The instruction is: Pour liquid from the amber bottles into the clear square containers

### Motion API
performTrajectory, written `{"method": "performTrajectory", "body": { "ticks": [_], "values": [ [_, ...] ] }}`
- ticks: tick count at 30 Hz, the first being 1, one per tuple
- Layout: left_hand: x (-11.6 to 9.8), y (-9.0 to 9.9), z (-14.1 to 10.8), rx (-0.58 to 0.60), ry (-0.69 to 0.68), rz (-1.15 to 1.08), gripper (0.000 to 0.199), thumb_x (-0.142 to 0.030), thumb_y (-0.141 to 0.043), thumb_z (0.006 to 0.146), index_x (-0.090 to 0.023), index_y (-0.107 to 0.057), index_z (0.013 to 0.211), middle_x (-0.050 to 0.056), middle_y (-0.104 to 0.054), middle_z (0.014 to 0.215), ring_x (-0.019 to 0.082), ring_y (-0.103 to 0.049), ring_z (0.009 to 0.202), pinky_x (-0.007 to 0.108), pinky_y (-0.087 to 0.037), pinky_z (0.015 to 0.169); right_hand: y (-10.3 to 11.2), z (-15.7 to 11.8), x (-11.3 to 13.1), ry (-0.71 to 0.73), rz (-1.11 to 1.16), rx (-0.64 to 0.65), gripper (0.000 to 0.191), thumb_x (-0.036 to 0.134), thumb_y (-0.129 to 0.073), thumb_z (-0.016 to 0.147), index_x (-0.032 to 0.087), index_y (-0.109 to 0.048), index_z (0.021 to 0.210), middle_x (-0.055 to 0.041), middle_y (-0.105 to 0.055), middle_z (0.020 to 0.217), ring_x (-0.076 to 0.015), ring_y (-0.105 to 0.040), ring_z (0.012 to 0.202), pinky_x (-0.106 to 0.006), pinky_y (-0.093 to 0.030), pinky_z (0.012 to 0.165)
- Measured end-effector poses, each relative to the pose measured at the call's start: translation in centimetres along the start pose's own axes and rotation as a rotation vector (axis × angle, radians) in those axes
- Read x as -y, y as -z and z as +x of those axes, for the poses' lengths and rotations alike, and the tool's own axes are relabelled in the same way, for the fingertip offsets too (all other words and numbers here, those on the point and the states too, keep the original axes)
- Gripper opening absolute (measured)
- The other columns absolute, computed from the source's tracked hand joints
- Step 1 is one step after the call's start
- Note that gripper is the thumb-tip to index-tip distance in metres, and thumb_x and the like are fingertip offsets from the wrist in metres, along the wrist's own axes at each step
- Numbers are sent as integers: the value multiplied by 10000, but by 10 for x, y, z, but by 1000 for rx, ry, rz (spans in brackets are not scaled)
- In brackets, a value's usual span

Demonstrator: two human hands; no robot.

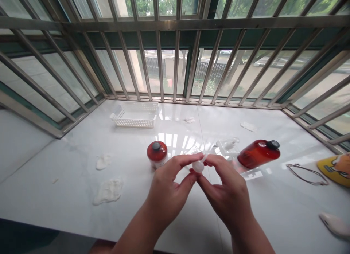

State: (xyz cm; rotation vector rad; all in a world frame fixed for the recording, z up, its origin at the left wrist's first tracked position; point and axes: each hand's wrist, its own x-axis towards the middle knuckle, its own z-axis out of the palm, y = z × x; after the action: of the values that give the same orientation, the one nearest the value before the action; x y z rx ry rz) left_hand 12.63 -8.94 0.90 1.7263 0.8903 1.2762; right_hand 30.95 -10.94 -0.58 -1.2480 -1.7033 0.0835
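While pinched by closed fingertips [193, 178] of left hand [166, 184] and right hand [230, 184], above table [62, 203] near upright bottle [156, 154]: translucent bulb [198, 167], best held lightly, evenly from both sides, without crushing.

"What's before you?"

"My glossy white tabletop [68, 199]: far left, a perforated plastic basket [133, 122]; nearer, flat white scraps [108, 192] and an upright red bottle [156, 152]; right, a second red bottle [257, 154] and a thin loop [317, 183]."

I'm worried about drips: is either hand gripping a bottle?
No, the left hand and right hand together pinch a small whitish object.
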Motion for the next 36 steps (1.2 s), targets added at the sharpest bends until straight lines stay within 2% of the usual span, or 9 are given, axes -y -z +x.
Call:
{"method": "performTrajectory", "body": {
  "ticks": [4,8,10,13,19,23,28,32,36],
  "values": [
    [7,-3,-1,63,-98,261,498,-289,-755,1054,-308,-579,1519,105,-691,1558,302,-659,1462,526,-590,1219,-2,0,-5,-135,35,-70,211,342,-760,1028,318,-710,1232,-64,-806,1201,-297,-771,1096,-465,-644,917],
    [28,-8,-1,189,-147,551,338,-247,-694,1062,-255,-632,1394,161,-631,1612,370,-585,1522,628,-544,1242,-6,1,-17,-419,146,-119,255,488,-730,1045,304,-748,1221,-81,-782,1326,-306,-750,1179,-499,-650,976],
    [39,-11,-2,262,-131,665,321,-215,-702,1045,-243,-667,1364,173,-607,1636,411,-565,1534,671,-538,1233,-9,1,-24,-466,179,-119,301,539,-717,1041,295,-759,1212,-93,-769,1355,-306,-747,1172,-511,-652,987],
    [49,-16,-3,351,-76,764,449,-205,-756,1008,-255,-657,1443,175,-548,1698,451,-519,1573,716,-520,1238,-15,0,-31,-463,211,-120,314,546,-712,1043,294,-761,1224,-93,-755,1378,-295,-747,1173,-502,-648,994],
    [50,-18,-3,382,-39,783,480,-200,-771,995,-273,-666,1457,160,-530,1719,443,-512,1584,713,-518,1242,-26,-3,-39,-473,254,-96,349,571,-686,1052,284,-747,1241,-110,-736,1418,-306,-705,1274,-492,-630,1022],
    [51,-16,-3,370,-50,756,481,-206,-775,989,-288,-666,1451,149,-534,1717,427,-517,1584,694,-525,1243,-33,-6,-50,-503,206,13,396,602,-663,1045,298,-763,1279,-107,-717,1395,-303,-697,1237,-483,-633,970],
    [54,-15,-3,361,-56,726,463,-191,-773,979,-303,-676,1418,129,-545,1711,412,-530,1576,682,-526,1248,-38,-10,-62,-515,169,110,446,615,-673,1019,303,-744,1331,-114,-663,1445,-314,-653,1322,-518,-611,1056],
    [54,-16,-2,367,-45,739,540,-157,-758,979,-293,-639,1488,139,-545,1710,418,-528,1575,683,-521,1253,-38,-12,-63,-512,230,154,460,494,-635,1025,325,-658,1452,-98,-578,1601,-312,-551,1500,-573,-493,1231],
    [52,-16,-2,379,-39,751,519,-138,-744,982,-297,-655,1468,145,-530,1717,421,-528,1572,687,-525,1244,-39,-13,-67,-541,289,176,464,327,-539,971,292,-681,1411,-100,-548,1646,-305,-501,1561,-594,-417,1286]
  ]
}}
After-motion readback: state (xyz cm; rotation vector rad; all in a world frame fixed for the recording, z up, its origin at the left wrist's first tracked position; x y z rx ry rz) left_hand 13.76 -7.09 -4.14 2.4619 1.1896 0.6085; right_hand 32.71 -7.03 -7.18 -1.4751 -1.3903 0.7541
